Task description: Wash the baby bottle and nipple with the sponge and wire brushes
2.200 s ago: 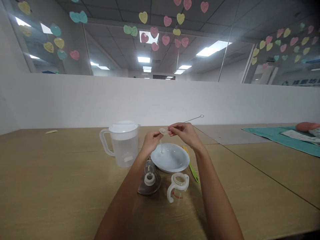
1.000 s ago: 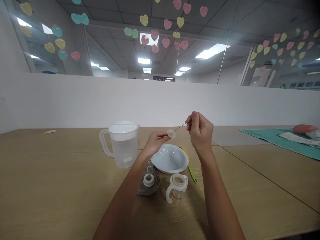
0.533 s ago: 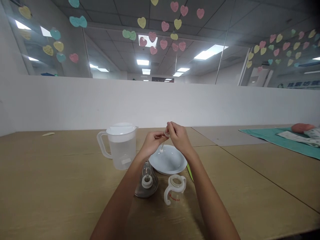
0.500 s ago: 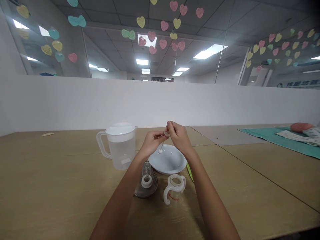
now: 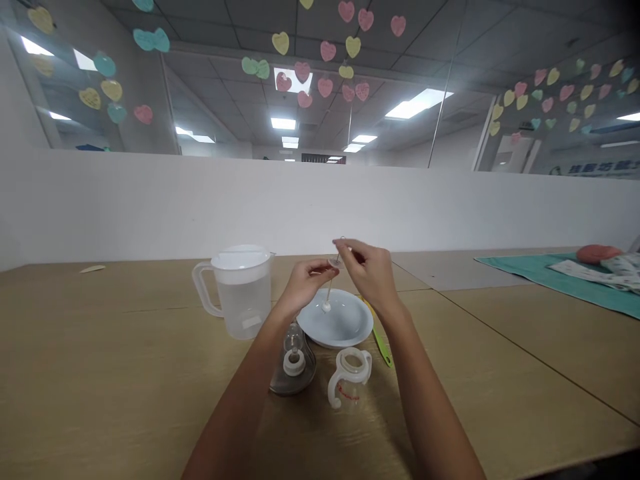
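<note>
Above a white bowl (image 5: 345,325), my left hand (image 5: 306,281) pinches a small clear round piece (image 5: 334,263). A thin stick with a white tip (image 5: 327,307) runs through or beside this piece and hangs down over the bowl. My right hand (image 5: 364,265) is closed on the upper end of the stick, just above my left fingers. In front of the bowl stands a clear bottle with a white two-handled collar (image 5: 353,377). A white ring (image 5: 294,362) and a clear dome-like part lie on a grey tray (image 5: 293,385), partly behind my left forearm.
A translucent pitcher (image 5: 245,293) of water stands left of the bowl. Right of the bowl lies a green and yellow utensil (image 5: 383,348), partly behind my right hand. A teal mat (image 5: 530,270) with cloths is at the far right. A white wall (image 5: 300,207) closes the table's back.
My right hand has moved slightly up and right, showing the stick's upper end. The white tip has shifted a little right and down. More of the green utensil shows.
</note>
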Available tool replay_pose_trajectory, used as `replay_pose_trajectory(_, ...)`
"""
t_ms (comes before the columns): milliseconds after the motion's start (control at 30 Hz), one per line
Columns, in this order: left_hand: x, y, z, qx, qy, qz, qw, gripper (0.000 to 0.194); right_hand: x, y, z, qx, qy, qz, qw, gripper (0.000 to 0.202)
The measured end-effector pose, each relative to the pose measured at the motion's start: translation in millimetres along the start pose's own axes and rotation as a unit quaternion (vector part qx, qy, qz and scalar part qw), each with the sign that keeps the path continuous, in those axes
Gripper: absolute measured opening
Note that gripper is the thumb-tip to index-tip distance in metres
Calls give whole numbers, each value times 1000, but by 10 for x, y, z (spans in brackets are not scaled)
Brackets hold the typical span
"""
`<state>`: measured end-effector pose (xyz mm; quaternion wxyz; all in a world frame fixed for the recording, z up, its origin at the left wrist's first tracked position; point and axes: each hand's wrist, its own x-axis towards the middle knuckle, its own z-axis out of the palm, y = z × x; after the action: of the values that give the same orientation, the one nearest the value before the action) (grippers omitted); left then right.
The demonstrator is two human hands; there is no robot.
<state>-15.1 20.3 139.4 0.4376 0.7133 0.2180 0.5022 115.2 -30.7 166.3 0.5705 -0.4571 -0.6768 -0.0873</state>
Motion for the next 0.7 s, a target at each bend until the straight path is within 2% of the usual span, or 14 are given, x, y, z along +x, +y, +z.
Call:
replay_pose_trajectory(67, -1, 18, -21, 2, 6, 5, 1000, 21, -3, 28, 54, -12, -65, -2, 998, 32)
replay_pose_trajectory(100, -2, 26, -33, 6, 12, 7, 1000, 22, -4, 35, 72, -9, -78, 0, 997, 32)
replay_pose_trajectory(167, -4, 37, -59, 17, 23, 10, 1000, 21, -3, 32, 84, 10, -59, 10, 998, 30)
replay_pose_trajectory(267, -9, 47, -86, 21, 30, 7, 999, 22, -3, 11, 60, 26, -30, 22, 999, 42)
replay_pose_trajectory(367, -15, 53, -94, 11, 39, -1, 999, 24, -7, 25, 45, 6, -99, 20, 995, 35)
replay_pose_trajectory(433, -18, 55, -92, 12, 46, -2, 999, 24, -8, 53, 53, -10, -123, 23, 992, 34)
replay_pose_trajectory(467, -18, 54, -91, 16, 45, -1, 999, 24, -6, 63, 57, -16, -114, 23, 993, 34)
replay_pose_trajectory(567, -15, 43, -88, 25, 30, 1, 999, 23, 1, 17, 36, -3, -36, 12, 999, 39)
replay_pose_trajectory(700, 10, -2, -96, 43, 32, -2, 999, 21, -85, -352, -77, 84, 30, -70, 994, 19)
